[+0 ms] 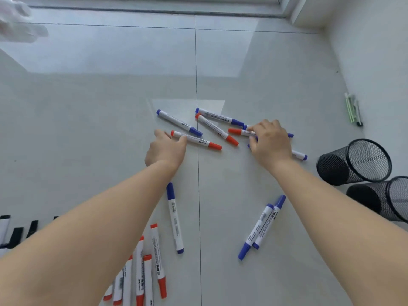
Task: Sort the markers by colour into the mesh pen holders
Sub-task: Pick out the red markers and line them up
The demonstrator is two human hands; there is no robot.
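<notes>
Red-capped and blue-capped white markers lie scattered on the pale tiled floor. My left hand [165, 149] touches one end of a red marker [198, 141] with its fingertips, fingers apart. My right hand [270, 142] pinches another red marker [239, 131] that lies over blue markers partly hidden beneath the hand. A third red marker [217, 129] and two blue markers [178, 123] [219, 117] lie between and beyond the hands. Two black mesh pen holders [355, 162] [388, 198] lie on their sides at the right.
One blue marker [175, 217] and a pair of blue markers [262, 227] lie nearer to me. Several red markers [143, 272] are grouped at the bottom left, black-capped markers [15, 233] at the far left. A green object [353, 109] lies by the right wall.
</notes>
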